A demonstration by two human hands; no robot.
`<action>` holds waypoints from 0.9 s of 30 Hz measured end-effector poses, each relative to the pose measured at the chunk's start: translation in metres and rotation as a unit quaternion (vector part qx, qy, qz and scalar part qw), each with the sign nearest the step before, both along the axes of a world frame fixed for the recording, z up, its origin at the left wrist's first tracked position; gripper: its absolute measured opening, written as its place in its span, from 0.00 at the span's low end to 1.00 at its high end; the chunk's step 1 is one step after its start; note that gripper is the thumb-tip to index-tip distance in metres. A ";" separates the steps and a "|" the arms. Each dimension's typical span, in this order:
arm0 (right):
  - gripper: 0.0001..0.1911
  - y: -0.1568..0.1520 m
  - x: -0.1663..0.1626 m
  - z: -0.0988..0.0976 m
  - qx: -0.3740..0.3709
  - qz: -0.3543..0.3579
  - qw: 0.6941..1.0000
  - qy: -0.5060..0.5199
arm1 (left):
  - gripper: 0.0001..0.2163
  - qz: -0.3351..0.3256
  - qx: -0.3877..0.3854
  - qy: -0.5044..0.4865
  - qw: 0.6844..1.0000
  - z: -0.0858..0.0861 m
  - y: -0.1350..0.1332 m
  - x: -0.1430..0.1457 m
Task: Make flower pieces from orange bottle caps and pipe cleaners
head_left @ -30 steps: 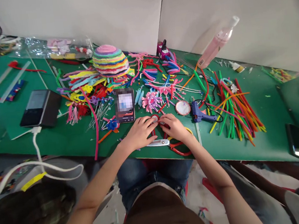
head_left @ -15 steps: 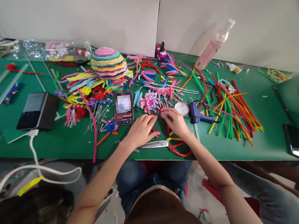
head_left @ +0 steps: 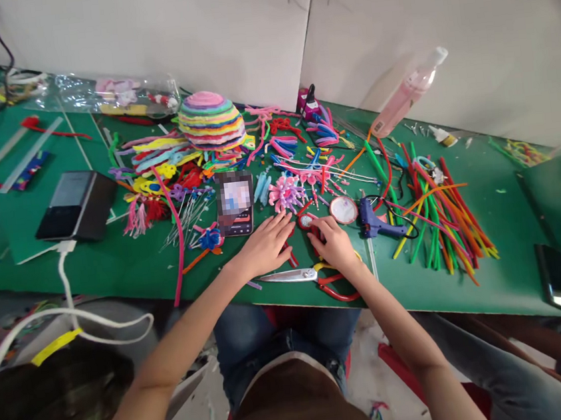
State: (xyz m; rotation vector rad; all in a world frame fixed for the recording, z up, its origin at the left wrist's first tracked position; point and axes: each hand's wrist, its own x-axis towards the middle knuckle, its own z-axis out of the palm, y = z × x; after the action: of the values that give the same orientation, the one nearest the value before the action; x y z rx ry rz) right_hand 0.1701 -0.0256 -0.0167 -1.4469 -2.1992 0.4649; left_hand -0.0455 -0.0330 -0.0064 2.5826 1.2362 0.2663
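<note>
My left hand lies flat with fingers stretched out on the green table, just in front of a phone. Dark red fuzzy pieces show beside its thumb. My right hand has curled fingers, the index fingertip at the edge of a small red-rimmed round piece with a pale centre. What lies under those fingers is partly hidden. Scissors with red and yellow handles lie below both hands. A round pale disc with a reddish rim and a blue glue gun are right of my right hand.
Colourful pipe cleaners spread to the right. A striped fuzzy dome, a pink pipe-cleaner flower and a pink bottle stand farther back. A dark boxy device with a white cable is left. Another person's leg shows at lower right.
My right hand has drawn slightly back and curled its fingers, uncovering the small round piece. My left hand's fingers lie flatter. The whole view has shifted a little.
</note>
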 end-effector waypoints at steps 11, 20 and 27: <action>0.11 -0.009 0.001 -0.002 0.009 -0.040 0.999 0.006 | 0.35 0.002 -0.049 0.039 0.998 0.008 0.019 0.004; 0.12 -0.013 0.003 0.003 -0.004 0.050 0.996 0.071 | 0.25 0.010 0.039 -0.002 0.999 0.013 0.004 0.000; 0.12 -0.015 0.003 0.011 0.003 0.120 0.993 -0.011 | 0.22 0.011 0.054 0.030 0.998 0.012 -0.026 0.000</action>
State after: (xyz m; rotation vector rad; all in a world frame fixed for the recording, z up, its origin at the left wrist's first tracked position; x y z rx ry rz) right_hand 0.1731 -0.0411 -0.0060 -1.1943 -2.4025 0.5222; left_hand -0.0458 -0.0585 0.0051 2.6877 1.3072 0.2679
